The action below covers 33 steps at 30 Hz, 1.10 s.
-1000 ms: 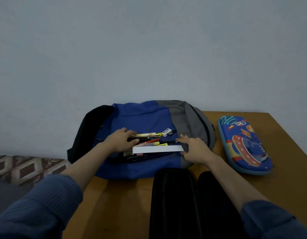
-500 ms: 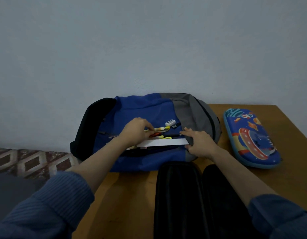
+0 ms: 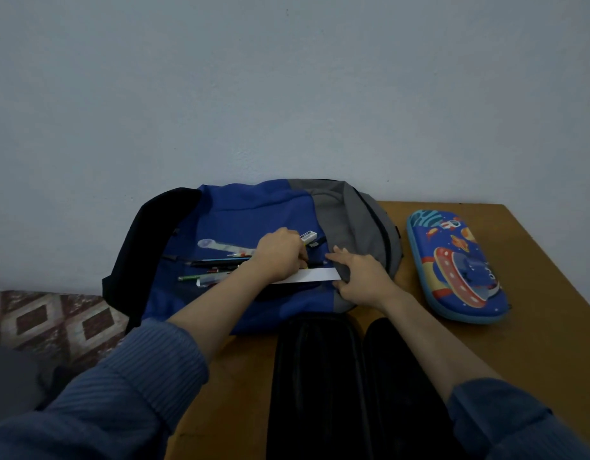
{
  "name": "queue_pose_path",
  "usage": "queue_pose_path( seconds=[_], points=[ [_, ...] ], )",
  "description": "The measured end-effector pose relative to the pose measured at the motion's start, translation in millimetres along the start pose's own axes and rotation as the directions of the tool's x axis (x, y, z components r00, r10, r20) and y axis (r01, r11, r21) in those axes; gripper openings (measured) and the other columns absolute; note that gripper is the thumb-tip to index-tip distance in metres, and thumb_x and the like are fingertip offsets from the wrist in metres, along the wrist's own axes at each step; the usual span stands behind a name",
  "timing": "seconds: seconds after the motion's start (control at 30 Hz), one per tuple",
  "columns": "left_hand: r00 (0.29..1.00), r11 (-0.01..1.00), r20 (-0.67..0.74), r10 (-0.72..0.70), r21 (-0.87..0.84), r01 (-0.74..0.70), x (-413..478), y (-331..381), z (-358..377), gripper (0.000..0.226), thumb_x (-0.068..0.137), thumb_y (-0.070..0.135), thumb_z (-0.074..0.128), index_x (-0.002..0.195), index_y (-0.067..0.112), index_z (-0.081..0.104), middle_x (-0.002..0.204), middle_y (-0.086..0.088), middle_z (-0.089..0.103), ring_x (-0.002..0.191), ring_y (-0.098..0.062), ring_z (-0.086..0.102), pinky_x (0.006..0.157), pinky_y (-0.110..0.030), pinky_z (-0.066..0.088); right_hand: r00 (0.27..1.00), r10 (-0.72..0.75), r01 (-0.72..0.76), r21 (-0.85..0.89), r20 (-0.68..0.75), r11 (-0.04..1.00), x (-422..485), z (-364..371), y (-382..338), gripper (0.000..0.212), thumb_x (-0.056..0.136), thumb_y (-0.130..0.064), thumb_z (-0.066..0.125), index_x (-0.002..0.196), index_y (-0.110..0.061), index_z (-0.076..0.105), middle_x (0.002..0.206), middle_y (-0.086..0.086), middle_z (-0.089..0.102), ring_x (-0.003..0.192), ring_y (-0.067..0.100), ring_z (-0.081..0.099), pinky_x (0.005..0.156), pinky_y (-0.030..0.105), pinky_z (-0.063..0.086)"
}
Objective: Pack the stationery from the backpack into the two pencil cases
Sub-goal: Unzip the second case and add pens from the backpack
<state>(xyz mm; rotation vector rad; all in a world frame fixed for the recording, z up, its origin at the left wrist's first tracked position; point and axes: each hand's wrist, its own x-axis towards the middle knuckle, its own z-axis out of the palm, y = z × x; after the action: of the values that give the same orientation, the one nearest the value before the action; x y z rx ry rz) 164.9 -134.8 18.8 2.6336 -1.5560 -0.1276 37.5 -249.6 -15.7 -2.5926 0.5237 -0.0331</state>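
A blue and grey backpack [image 3: 253,214] lies flat on the wooden table [image 3: 535,343], its front pocket open. Several pens and pencils [image 3: 214,265], a white ruler [image 3: 315,275] and a white eraser [image 3: 308,236] lie at the pocket mouth. My left hand [image 3: 280,255] is curled down over a yellow highlighter beside the ruler, which hides most of it. My right hand [image 3: 360,277] pinches the grey edge of the pocket at the ruler's right end. An open black pencil case [image 3: 320,376] lies in front of the backpack, between my forearms. A closed blue space-print pencil case [image 3: 452,267] lies to the right.
A plain wall stands right behind the backpack. The table's left edge runs under my left forearm, and beyond it patterned floor tiles [image 3: 48,320] show. The table's right edge slants past the blue case.
My left hand has slid right along the pocket mouth and curled over the highlighters, uncovering the pens on the left. My right hand has stayed on the pocket edge.
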Motion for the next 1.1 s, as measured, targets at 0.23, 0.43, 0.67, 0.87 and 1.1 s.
queue_pose_path(
  seconds=[0.23,0.43,0.67,0.87,1.1],
  points=[
    [0.997,0.999,0.054,0.050,0.006,-0.050,0.4,5.7,4.1,0.019,0.088,0.023,0.059,0.104,0.014,0.063,0.131,-0.003,0.041,0.121,-0.023,0.032,0.098,-0.039,0.035,1.000,-0.009,0.009,0.008,0.004,1.000,-1.1,0.4,1.4,0.065,0.084,-0.012,0.059,0.143,-0.021,0.035,0.155,-0.002,0.023,0.144,0.013,0.020,0.116,0.030,0.021],
    [0.912,0.896,-0.408,-0.035,-0.418,-0.153,-6.4,7.8,-17.7,0.009,0.084,0.012,0.065,0.092,0.008,0.063,0.098,-0.001,0.055,0.091,-0.015,0.048,0.085,-0.029,0.043,1.000,-0.020,0.020,0.034,-0.015,0.999,-3.4,6.5,3.4,0.060,0.089,-0.013,0.056,0.145,-0.020,0.033,0.156,-0.001,0.021,0.145,0.013,0.016,0.117,0.028,0.014],
    [0.740,0.631,-0.572,-0.355,-0.730,-0.262,-43.0,14.9,-73.6,0.014,0.087,0.008,0.062,0.094,0.013,0.051,0.074,0.010,0.053,0.070,-0.002,0.054,0.065,-0.012,0.052,0.989,0.107,-0.145,0.530,0.102,0.836,-19.5,-23.3,-2.3,0.051,0.074,0.008,0.066,0.122,-0.008,0.058,0.136,0.008,0.051,0.127,0.019,0.045,0.104,0.030,0.038],
    [0.749,0.525,-0.428,-0.507,-0.842,-0.126,-88.2,13.7,-48.8,0.014,0.087,0.009,0.063,0.096,0.010,0.054,0.074,0.006,0.055,0.074,-0.011,0.058,0.071,-0.027,0.056,0.991,0.073,-0.050,0.198,-0.112,0.979,-86.5,-25.1,-50.2,0.014,0.079,-0.018,0.070,0.067,-0.015,0.063,0.075,0.001,0.064,0.076,0.013,0.061,0.064,0.020,0.043],
    [0.730,0.490,-0.384,-0.566,-0.869,-0.077,-136.4,29.7,-29.9,0.016,0.086,0.007,0.063,0.099,0.006,0.054,0.077,0.005,0.055,0.069,-0.003,0.055,0.052,-0.007,0.049,0.995,0.086,-0.071,-0.266,0.046,0.961,-141.3,9.4,-87.4,0.035,0.083,-0.043,0.063,0.082,-0.009,0.060,0.098,0.009,0.066,0.093,0.027,0.063,0.068,0.031,0.044]
  ],
)
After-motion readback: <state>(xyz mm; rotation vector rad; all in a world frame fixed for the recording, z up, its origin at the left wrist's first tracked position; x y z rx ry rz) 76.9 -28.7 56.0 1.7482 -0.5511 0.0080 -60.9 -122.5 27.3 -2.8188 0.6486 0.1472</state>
